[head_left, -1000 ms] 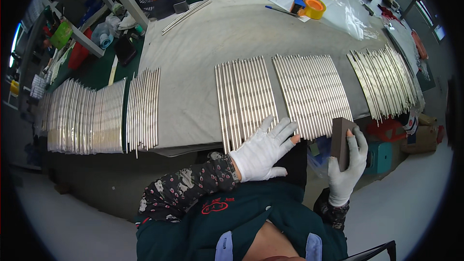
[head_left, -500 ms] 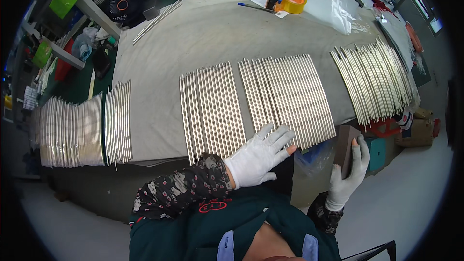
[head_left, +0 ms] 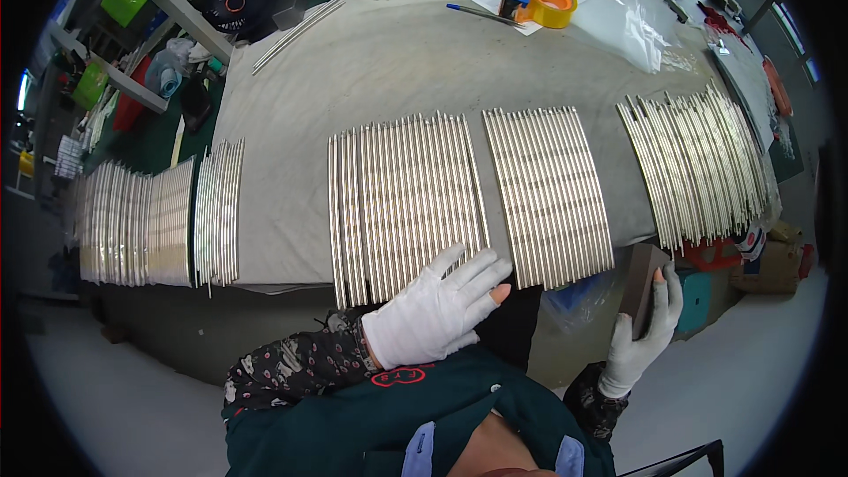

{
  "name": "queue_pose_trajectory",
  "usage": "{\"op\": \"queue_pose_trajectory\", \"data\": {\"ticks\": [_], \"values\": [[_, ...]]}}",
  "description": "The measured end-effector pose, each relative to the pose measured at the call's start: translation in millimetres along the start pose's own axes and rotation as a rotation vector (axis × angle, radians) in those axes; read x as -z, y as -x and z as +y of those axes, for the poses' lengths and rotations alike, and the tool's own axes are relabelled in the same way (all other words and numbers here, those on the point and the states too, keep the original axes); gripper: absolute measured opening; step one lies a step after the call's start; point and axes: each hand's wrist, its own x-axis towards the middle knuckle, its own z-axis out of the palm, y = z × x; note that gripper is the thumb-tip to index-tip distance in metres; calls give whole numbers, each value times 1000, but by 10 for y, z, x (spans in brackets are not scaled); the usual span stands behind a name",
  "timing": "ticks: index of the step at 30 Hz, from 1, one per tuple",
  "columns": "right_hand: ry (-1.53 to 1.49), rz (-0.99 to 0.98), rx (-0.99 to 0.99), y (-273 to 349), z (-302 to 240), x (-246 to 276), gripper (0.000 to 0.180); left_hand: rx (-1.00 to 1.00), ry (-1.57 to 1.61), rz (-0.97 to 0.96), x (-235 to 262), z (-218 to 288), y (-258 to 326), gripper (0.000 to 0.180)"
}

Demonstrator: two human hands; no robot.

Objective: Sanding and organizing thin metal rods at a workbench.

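Note:
Thin silvery metal rods lie side by side in rows on a cloth-covered table. My left hand [head_left: 437,309], in a white glove with a bare thumb tip, rests with outstretched fingers on the near ends of the left-middle row [head_left: 402,203]. A gap parts that row from the right-middle row [head_left: 549,199]. Just off the table's front edge, my right hand [head_left: 643,336], also gloved, is closed round a grey-brown rectangular block [head_left: 638,278]. The glove covers part of the block's right side.
More rods lie at the far right [head_left: 698,168] and left [head_left: 137,225]. A few loose rods [head_left: 296,34] lie at the back left near a fan [head_left: 237,2]. Behind the rows are a tape dispenser [head_left: 546,4], a pen [head_left: 477,13] and clear plastic [head_left: 632,26].
My left hand has slid left, and several rods have gone with it from the right-middle row to the left-middle row. The gap now sits further right. My right hand still holds the block.

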Motion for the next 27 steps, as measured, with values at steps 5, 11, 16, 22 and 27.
{"op": "queue_pose_trajectory", "data": {"ticks": [5, 11, 16, 22, 27], "values": [[-9, -14, 3, -15, -4, -8, 64, -130, 6, 3, -62, 85, -519, 77], [-13, -16, -24, -1, 10, -6, 65, -122, -24, -57, -323, 33, -651, 76], [-29, -23, -32, 3, 50, -53, 65, -59, -46, -58, -235, 32, -432, 73], [-29, -34, -22, -42, 46, -105, 65, -22, -31, -64, -166, 19, -268, 71], [-9, -29, -23, -50, 78, -89, 65, -123, -13, -88, -30, 1, -404, 71]]}}
